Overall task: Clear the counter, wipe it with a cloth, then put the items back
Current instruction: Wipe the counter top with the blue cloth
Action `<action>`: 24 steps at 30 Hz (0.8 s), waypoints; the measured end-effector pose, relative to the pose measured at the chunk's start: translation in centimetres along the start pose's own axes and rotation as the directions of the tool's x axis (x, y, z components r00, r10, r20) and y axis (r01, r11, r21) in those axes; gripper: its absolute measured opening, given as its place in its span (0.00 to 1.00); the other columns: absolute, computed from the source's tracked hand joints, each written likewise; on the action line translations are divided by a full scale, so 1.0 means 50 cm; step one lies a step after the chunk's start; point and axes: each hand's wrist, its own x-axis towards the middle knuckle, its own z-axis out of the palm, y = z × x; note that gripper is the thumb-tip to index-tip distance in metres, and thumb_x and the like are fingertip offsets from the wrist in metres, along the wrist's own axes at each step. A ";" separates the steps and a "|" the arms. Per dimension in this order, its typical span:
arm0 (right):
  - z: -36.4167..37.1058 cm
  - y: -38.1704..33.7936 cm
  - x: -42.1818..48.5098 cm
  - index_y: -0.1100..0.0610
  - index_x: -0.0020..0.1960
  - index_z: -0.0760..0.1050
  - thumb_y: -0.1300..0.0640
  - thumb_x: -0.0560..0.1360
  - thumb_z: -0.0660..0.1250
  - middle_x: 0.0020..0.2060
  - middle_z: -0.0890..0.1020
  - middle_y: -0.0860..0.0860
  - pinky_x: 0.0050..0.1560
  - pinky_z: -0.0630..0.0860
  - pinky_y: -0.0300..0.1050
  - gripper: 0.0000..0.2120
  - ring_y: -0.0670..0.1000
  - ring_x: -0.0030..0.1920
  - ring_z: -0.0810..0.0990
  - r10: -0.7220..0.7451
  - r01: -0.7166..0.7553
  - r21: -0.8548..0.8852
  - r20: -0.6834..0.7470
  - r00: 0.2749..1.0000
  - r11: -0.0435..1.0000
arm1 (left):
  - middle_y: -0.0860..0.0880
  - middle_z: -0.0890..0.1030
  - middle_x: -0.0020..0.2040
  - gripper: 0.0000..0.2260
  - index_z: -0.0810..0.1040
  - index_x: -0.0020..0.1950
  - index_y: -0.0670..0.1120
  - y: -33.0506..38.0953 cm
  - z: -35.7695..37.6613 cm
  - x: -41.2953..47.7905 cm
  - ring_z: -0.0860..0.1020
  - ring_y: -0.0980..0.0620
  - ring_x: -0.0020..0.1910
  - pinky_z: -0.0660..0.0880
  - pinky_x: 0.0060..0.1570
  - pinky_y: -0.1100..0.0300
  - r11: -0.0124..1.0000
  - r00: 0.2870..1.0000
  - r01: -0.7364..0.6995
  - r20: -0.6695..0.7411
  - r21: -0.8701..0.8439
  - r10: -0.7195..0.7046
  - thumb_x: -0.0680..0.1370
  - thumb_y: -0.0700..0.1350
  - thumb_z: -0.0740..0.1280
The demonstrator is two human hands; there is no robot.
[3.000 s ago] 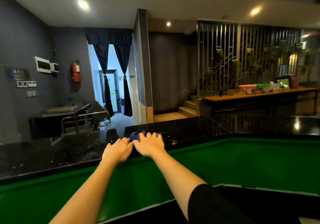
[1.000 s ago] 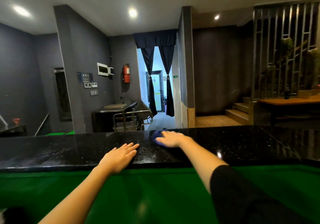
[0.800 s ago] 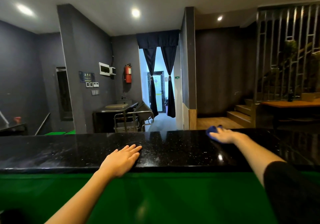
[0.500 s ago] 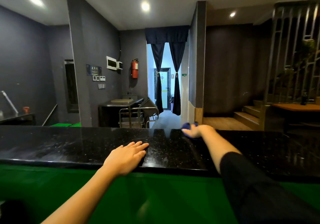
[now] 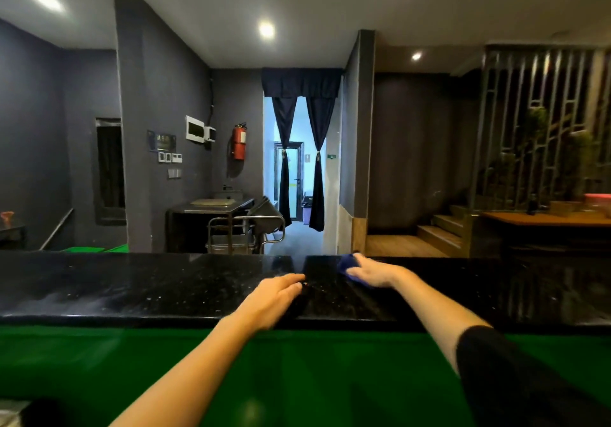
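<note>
A long black speckled counter (image 5: 148,287) runs across the view, with a green surface (image 5: 314,377) below its near edge. My right hand (image 5: 372,272) presses a blue cloth (image 5: 347,264) flat on the counter near its far edge, and most of the cloth is hidden under the palm. My left hand (image 5: 272,299) rests flat on the near part of the counter, fingers together and pointing right, holding nothing. No other items stand on the visible counter top.
Beyond the counter stand a metal trolley (image 5: 244,228) and a dark table (image 5: 205,215). A curtained doorway (image 5: 299,178) is straight ahead. Steps (image 5: 439,228) and a wooden ledge (image 5: 545,220) lie at the right, a red fire extinguisher (image 5: 238,142) on the wall.
My right hand has swept the blue cloth right, then back left along the far part of the counter. My left hand has stayed flat on the near part.
</note>
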 end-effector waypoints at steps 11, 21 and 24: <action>0.093 -0.118 -0.229 0.56 0.75 0.59 0.39 0.79 0.48 0.72 0.66 0.59 0.70 0.60 0.53 0.31 0.61 0.71 0.65 0.423 -0.500 -0.109 -0.398 0.814 0.859 | 0.53 0.60 0.77 0.21 0.59 0.76 0.52 -0.325 -0.245 -0.149 0.55 0.53 0.77 0.50 0.74 0.46 0.847 0.995 0.070 0.024 0.526 -0.098 0.83 0.54 0.47; 0.258 -0.579 -0.131 0.55 0.78 0.50 0.40 0.80 0.47 0.75 0.57 0.64 0.73 0.50 0.62 0.31 0.65 0.74 0.56 0.134 -0.193 -0.201 -0.273 0.952 0.960 | 0.53 0.59 0.76 0.19 0.61 0.74 0.49 -0.344 -0.251 -0.184 0.60 0.50 0.75 0.61 0.70 0.46 0.803 1.000 0.004 -0.010 0.596 0.003 0.83 0.49 0.46; 0.274 -0.612 -0.133 0.55 0.77 0.53 0.39 0.80 0.48 0.75 0.58 0.62 0.73 0.51 0.58 0.31 0.63 0.75 0.56 0.016 -0.056 -0.179 -0.214 0.977 0.982 | 0.53 0.60 0.76 0.20 0.60 0.75 0.50 -0.342 -0.256 -0.187 0.60 0.51 0.75 0.61 0.70 0.49 0.823 1.000 0.014 -0.018 0.568 -0.004 0.83 0.50 0.46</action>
